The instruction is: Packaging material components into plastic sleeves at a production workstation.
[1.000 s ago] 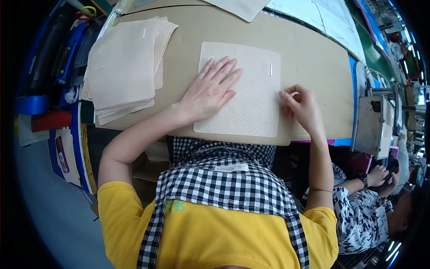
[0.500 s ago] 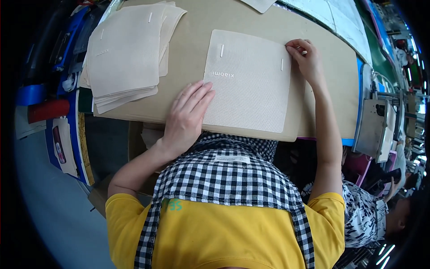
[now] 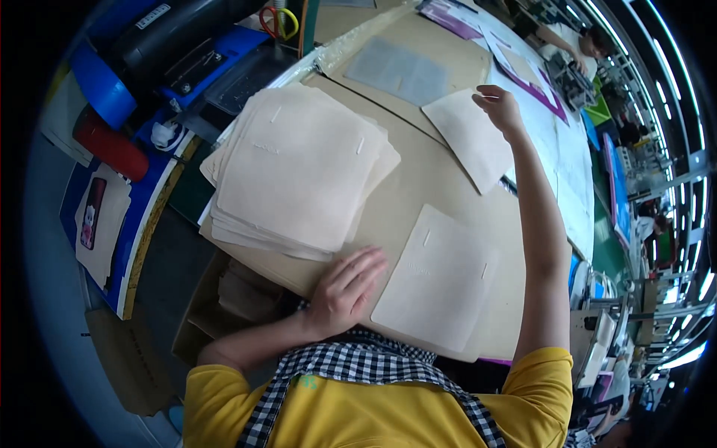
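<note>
A beige sheet [image 3: 438, 280] with two narrow pale marks and small raised lettering lies flat near the table's front edge. Left of it, my left hand [image 3: 347, 291], slightly blurred, is stretched out with nothing in it, close to the edge and apart from the sheet. Farther off on the right, my right hand [image 3: 499, 112] has thumb and fingers pinched at the upper corner of a plain beige piece [image 3: 474, 145]. The fingertips partly cover that corner. A thick, uneven stack of similar beige sheets [image 3: 299, 172] stands on the left.
Brown cardboard [image 3: 388, 179] covers the table. Beyond it lie a translucent sheet [image 3: 399, 71] and purple-edged pieces [image 3: 523, 75]. To the left are scissors [image 3: 280, 26], a black machine [image 3: 175, 37], a red cylinder [image 3: 108, 142] and a phone [image 3: 92, 213]. Another person [image 3: 571, 48] works at the far right.
My right hand has left the near sheet and reached to the plain piece farther away. My left hand has come off the sheet's left edge. The view has shifted.
</note>
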